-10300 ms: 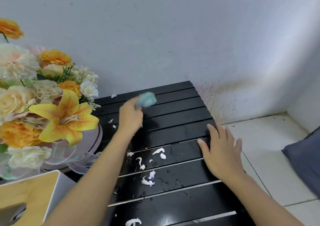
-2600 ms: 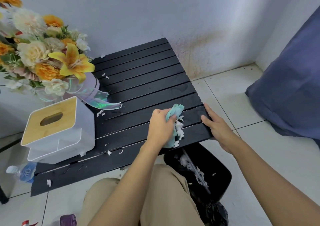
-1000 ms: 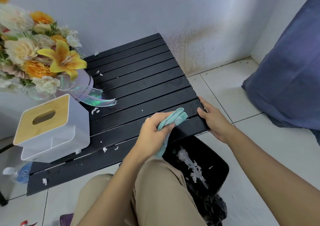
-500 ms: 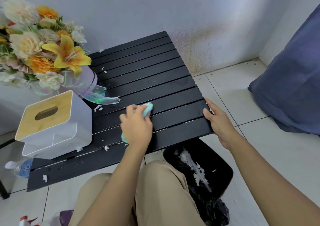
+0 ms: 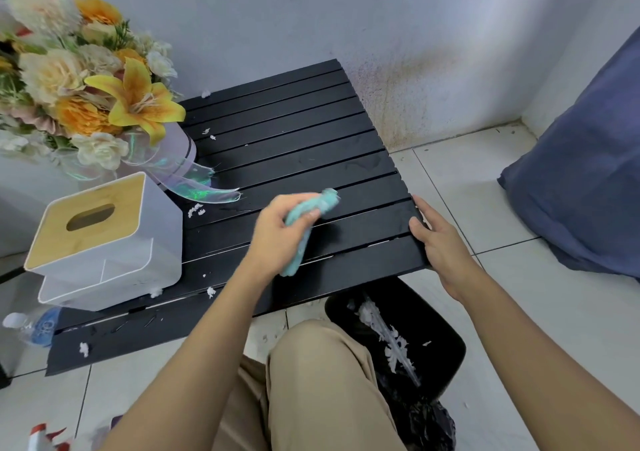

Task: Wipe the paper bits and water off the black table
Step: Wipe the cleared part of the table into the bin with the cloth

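Observation:
The black slatted table (image 5: 298,132) fills the middle of the view. My left hand (image 5: 277,236) grips a teal cloth (image 5: 304,215), blurred, over the near middle slats. My right hand (image 5: 436,242) holds the table's right edge, thumb on top. Small white paper bits (image 5: 195,211) lie near the ribbon, and more bits (image 5: 210,292) sit by the tissue box and at the near left corner (image 5: 83,348). A few bits (image 5: 209,133) remain at the far left. Faint wet patches (image 5: 360,165) show on the right slats.
A flower bouquet (image 5: 86,87) and a white tissue box with a wooden lid (image 5: 100,236) stand on the table's left. A black bin (image 5: 398,339) with paper scraps sits under the near right corner. A blue cushion (image 5: 581,180) lies at right. My knee (image 5: 318,381) is below.
My left hand has swept the cloth from the near left slats toward the right and lifted one end. Earlier it pushed bits over the edge into the bin. My right hand stays on the edge.

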